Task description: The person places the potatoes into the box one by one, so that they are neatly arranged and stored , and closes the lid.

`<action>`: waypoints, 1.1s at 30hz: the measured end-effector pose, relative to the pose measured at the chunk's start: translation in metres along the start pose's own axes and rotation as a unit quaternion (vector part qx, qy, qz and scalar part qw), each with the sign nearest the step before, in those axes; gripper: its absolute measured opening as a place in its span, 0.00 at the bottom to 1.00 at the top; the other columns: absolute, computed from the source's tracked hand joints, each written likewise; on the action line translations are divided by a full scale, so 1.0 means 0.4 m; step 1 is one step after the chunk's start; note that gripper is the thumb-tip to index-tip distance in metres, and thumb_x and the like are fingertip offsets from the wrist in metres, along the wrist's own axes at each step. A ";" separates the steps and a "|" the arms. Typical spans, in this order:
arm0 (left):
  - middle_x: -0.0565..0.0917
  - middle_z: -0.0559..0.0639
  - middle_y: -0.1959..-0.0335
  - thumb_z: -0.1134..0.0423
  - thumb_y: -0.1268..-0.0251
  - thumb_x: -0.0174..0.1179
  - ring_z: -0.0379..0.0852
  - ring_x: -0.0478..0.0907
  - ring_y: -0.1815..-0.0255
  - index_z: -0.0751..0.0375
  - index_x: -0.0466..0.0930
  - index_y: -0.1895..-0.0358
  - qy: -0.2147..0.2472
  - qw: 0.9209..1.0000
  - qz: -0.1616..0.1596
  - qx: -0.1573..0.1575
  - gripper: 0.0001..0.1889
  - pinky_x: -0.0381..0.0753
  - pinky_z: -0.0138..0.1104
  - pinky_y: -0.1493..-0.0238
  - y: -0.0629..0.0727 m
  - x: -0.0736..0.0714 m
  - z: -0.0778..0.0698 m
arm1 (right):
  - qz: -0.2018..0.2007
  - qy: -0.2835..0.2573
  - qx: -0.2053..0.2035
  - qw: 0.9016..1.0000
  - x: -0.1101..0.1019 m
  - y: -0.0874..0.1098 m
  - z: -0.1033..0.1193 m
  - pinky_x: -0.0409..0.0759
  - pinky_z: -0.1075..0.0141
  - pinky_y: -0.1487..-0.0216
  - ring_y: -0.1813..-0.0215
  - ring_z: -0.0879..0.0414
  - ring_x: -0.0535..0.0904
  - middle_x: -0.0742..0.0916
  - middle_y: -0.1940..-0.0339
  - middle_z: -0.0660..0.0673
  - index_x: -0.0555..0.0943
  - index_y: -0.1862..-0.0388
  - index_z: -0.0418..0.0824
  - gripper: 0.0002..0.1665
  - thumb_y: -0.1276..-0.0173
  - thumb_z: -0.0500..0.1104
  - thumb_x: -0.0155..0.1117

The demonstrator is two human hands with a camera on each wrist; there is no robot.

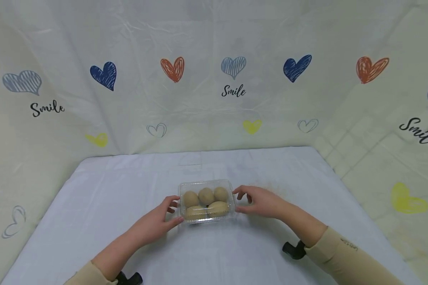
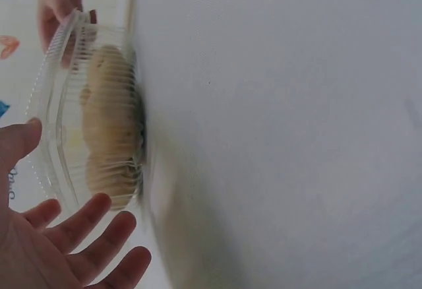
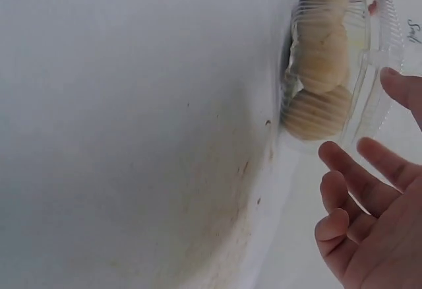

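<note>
A clear plastic clamshell box (image 1: 232, 215) lies closed on the white-covered table, with several tan potatoes (image 1: 217, 208) inside in two rows. At its left end is my left hand (image 1: 164, 217), thumb by the front corner and fingers spread. The left wrist view shows that hand's thumb (image 2: 26, 137) at the rim and the fingers loosely extended. My right hand (image 1: 260, 201) is at the opposite end. In the right wrist view its thumb (image 3: 399, 88) reaches the rim, while the relaxed fingers (image 3: 356, 177) are beside the box, their lower ones bent.
White cloth (image 1: 217, 253) covers the table. Dirt specks (image 3: 244, 167) mark it near the right hand. Behind stands a pale curtain (image 1: 199, 31) printed with hearts and the word Smile. Black wrist mounts (image 1: 294, 250) sit at both sleeves.
</note>
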State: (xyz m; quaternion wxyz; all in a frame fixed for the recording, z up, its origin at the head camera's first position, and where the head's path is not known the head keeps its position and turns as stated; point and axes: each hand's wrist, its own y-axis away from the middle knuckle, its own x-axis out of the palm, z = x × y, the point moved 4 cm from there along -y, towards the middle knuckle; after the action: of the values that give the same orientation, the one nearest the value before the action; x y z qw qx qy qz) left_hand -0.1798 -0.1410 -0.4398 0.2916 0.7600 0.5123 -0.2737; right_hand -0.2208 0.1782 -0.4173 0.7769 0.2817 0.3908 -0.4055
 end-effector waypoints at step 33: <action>0.81 0.52 0.69 0.62 0.25 0.55 0.43 0.69 0.78 0.53 0.32 0.19 0.157 0.983 0.095 -0.013 0.44 0.69 0.34 0.75 -0.010 0.021 -0.017 | 0.044 -0.153 -0.003 0.987 0.039 -0.011 0.010 0.77 0.64 0.58 0.57 0.56 0.77 0.82 0.60 0.51 0.53 0.21 0.34 0.49 0.33 0.43 0.68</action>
State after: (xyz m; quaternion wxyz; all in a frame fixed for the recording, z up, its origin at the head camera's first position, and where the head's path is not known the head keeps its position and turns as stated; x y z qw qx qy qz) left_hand -0.1799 -0.1296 -0.4418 0.2422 0.8351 0.4802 -0.1156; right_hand -0.2174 0.1666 -0.4289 0.8452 0.2309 0.2557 -0.4085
